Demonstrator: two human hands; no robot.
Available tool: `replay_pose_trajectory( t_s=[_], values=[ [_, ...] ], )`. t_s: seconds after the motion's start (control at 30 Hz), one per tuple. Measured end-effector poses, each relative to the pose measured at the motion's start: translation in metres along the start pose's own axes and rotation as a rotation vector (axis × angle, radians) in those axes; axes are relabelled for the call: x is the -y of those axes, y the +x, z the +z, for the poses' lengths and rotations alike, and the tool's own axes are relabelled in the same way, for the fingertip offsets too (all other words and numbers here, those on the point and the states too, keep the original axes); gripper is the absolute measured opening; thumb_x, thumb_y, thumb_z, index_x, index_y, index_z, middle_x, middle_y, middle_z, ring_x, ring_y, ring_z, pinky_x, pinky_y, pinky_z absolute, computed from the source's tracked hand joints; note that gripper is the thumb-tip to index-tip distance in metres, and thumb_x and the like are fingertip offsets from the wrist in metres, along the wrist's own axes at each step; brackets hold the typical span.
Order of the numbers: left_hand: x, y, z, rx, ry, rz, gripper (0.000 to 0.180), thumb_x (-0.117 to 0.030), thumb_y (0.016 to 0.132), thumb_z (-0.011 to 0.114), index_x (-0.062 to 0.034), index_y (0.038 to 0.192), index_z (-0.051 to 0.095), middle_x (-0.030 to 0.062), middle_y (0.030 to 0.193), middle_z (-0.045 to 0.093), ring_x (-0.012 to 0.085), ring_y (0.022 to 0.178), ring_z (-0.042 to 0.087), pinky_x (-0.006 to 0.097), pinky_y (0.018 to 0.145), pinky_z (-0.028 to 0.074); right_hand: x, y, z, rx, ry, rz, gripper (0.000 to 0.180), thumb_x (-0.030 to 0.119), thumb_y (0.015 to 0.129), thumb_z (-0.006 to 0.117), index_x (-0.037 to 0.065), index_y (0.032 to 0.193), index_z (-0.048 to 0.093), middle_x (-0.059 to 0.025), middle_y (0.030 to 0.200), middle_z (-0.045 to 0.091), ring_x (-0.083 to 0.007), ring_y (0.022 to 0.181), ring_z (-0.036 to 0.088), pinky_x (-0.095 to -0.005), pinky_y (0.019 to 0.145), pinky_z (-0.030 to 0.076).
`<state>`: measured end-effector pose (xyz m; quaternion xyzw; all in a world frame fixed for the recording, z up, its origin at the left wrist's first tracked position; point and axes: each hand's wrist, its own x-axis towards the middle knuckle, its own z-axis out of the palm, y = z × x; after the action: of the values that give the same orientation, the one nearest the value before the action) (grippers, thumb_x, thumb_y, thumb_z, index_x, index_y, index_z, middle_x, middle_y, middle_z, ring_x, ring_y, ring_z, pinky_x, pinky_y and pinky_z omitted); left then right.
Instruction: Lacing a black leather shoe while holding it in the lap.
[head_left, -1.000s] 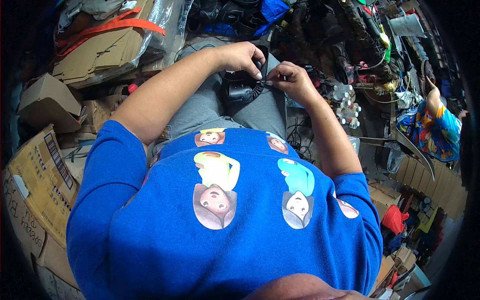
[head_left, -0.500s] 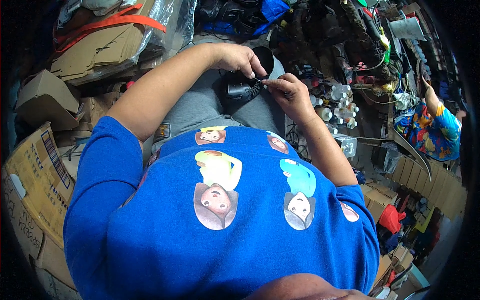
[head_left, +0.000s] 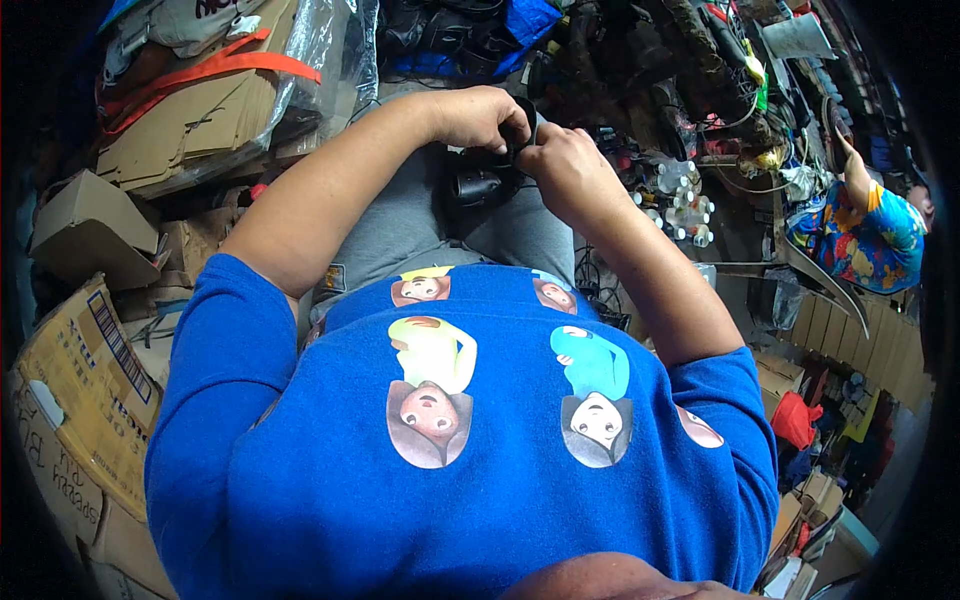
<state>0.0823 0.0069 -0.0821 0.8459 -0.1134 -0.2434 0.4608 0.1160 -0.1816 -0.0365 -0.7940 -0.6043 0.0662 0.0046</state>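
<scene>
A black boot (head_left: 475, 188) rests on my lap between my grey-trousered thighs, its rounded toe turned toward me. At its upper part, my left hand (head_left: 478, 118) is closed with curled fingers on the collar. From the other side, my right hand (head_left: 568, 165) grips the same upper part, fingers closed at the edge. The two hands almost meet and cover most of the boot's upper and its lacing. A bit of the dark collar shows between the fingers.
Several small bottles (head_left: 685, 205) stand to the right of my knee. Flattened cardboard (head_left: 205, 120) and an open carton (head_left: 95, 230) lie at the left. More black footwear sits on a blue sheet (head_left: 530, 30) ahead. A co-worker in a colourful shirt (head_left: 865, 240) is at far right.
Both hands have left the pinch at the boot's laces and closed round its upper part. My right hand has turned, its back now facing up. The view has shifted slightly.
</scene>
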Motion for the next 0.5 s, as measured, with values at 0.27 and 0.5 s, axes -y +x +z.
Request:
replay_pose_trajectory(
  t_s=[0.27,0.5],
  values=[
    [0.007,-0.001,0.0,-0.133,0.123,0.122,0.023,-0.004,0.069,0.073,-0.0057,0.091,0.067,0.009,0.09,0.061,0.0247,0.09,0.061,0.033,0.078,0.049,-0.015,-0.014,-0.001,-0.195,0.198,0.104,0.014,0.014,0.073,0.068,0.017,0.086,0.071,-0.0108,0.076,0.059,-0.0282,0.074,0.061,-0.0404,0.068,0.05],
    [0.01,0.002,0.005,-0.147,0.035,0.105,0.02,-0.003,0.069,0.073,-0.0045,0.087,0.066,0.0079,0.088,0.06,0.0214,0.085,0.06,0.032,0.076,0.048,-0.002,-0.004,-0.001,-0.064,0.059,0.036,0.011,0.005,0.073,0.056,0.006,0.077,0.066,-0.0118,0.08,0.06,-0.0288,0.079,0.06,-0.039,0.075,0.046]
  ],
)
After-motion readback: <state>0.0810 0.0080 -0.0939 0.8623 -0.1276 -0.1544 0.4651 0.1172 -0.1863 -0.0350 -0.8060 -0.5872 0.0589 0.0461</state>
